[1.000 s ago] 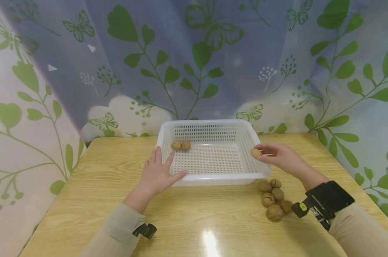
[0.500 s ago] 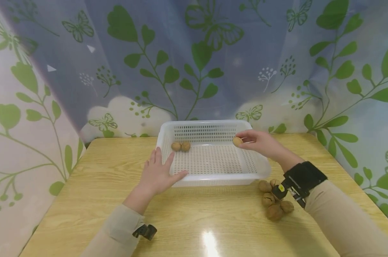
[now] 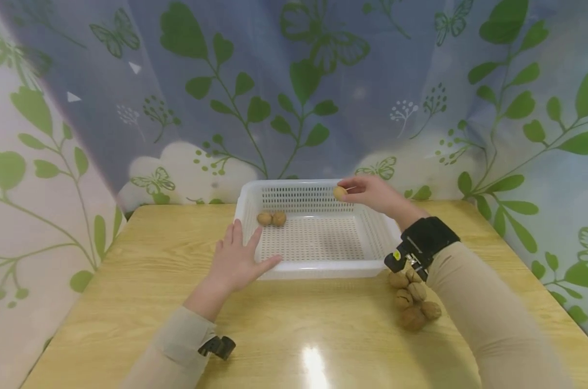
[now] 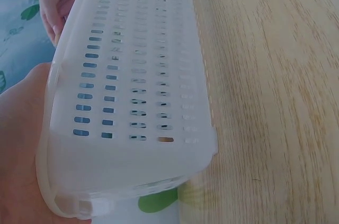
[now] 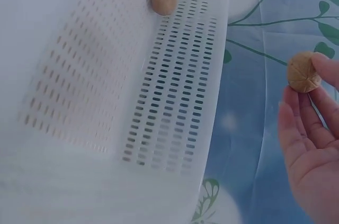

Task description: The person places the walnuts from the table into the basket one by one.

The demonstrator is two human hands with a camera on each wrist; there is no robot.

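Note:
A white perforated plastic basket [image 3: 318, 266] stands on the wooden table, with two walnuts [image 3: 272, 219] side by side in its far left corner. My right hand [image 3: 374, 193] is over the basket's back right part, pinching a walnut [image 3: 340, 193] between thumb and fingertips. In the right wrist view that walnut [image 5: 304, 72] shows its ridged shell at the fingertips. My left hand [image 3: 238, 258] rests on the basket's front left corner with fingers spread and straight. Part of that hand [image 4: 21, 139] shows beside the basket's rim in the left wrist view.
Several walnuts [image 3: 413, 317] lie in a cluster on the table, right of the basket's front corner and partly under the right wrist. The table [image 3: 274, 329] extends in front of the basket. A patterned curtain [image 3: 255, 65] hangs close behind it.
My right hand has carried the walnut left and back, from the basket's right rim to over its far side. My left hand stays on the corner, and the two walnuts inside have not moved.

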